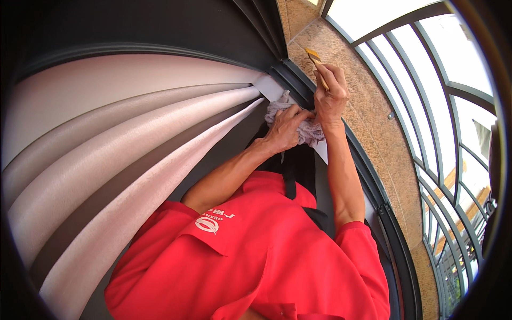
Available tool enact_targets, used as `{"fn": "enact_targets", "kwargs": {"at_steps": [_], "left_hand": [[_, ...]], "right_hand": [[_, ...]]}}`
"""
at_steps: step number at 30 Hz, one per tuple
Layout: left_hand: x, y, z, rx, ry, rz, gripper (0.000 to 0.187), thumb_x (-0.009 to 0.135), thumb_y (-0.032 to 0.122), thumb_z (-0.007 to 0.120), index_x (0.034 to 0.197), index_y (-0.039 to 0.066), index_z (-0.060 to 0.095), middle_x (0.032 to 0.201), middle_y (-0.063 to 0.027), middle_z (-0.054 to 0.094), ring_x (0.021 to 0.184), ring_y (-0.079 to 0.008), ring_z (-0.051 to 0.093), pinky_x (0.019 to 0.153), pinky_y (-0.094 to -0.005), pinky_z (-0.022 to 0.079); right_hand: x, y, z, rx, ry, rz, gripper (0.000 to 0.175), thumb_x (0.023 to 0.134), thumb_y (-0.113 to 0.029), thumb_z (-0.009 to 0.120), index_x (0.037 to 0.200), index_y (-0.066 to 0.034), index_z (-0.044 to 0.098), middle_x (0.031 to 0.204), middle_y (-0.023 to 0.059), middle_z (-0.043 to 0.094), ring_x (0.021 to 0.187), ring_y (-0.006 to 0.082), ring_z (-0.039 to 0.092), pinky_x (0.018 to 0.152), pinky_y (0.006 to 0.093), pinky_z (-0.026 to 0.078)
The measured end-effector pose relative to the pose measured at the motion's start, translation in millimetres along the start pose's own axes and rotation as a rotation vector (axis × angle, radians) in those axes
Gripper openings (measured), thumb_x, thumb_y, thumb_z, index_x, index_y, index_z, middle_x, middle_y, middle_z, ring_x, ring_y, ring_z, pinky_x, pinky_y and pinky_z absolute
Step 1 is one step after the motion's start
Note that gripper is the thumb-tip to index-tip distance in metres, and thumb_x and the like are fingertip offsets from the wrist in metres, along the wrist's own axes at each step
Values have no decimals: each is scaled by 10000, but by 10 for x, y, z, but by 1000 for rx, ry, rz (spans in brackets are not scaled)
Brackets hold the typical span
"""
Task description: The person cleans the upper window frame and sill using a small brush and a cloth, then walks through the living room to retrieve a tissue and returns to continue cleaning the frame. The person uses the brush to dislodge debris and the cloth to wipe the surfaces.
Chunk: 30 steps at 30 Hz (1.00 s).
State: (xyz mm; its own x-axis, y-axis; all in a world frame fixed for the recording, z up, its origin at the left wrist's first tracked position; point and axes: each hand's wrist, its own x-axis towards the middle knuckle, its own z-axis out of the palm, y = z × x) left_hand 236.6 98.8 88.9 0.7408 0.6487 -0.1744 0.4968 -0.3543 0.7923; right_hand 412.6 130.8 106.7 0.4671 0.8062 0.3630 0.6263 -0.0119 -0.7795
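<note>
My left hand (286, 124) is curled over a crumpled greyish-purple cloth (310, 134) and grips it against the white window sill (269, 89). Just right of it, my right hand (332, 94) is raised near the dark metal window frame (298, 86). Between its fingers is a small flat paintbrush (314, 56) with a wooden handle. The yellowish bristles point up and away from me, over the stone ledge outside, and appear to touch nothing. Part of the cloth is hidden under my left hand, and the right wrist passes close beside it.
Pale pink and grey curtain folds (132, 124) hang along the left. A large dark panel (140, 24) stands above them. Beyond the frame runs a brown stone ledge (372, 132), bordered by grey metal window bars (442, 80). A bolt (391, 115) sticks out at the ledge's outer edge.
</note>
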Motion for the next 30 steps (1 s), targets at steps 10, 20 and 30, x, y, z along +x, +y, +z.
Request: {"fn": "enact_targets", "kwargs": {"at_steps": [10,20,30], "left_hand": [[4,-67,44,1,26,44,682,699,-102,578,1348,98,635,1164,-148,571,1181,-392,573,959,-507,427],[22,-30,42,5,9,25,678,699,-122,574,1323,129,654,1157,-111,580,1172,-342,584,945,-492,422],[18,-17,28,21,-22,4,697,695,-121,576,1341,130,650,1162,-109,575,1188,-337,578,956,-483,420]], "right_hand": [[105,47,201,-88,-277,-249,199,886,-51,766,1084,-72,781,1025,80,704,927,327,714,800,414,569],[134,24,182,-131,-295,-37,160,907,-114,758,1064,-125,792,969,54,671,950,296,703,774,417,571],[241,-24,60,-32,-395,-57,111,908,-154,773,1007,-112,803,953,57,661,898,295,697,754,417,554]]}}
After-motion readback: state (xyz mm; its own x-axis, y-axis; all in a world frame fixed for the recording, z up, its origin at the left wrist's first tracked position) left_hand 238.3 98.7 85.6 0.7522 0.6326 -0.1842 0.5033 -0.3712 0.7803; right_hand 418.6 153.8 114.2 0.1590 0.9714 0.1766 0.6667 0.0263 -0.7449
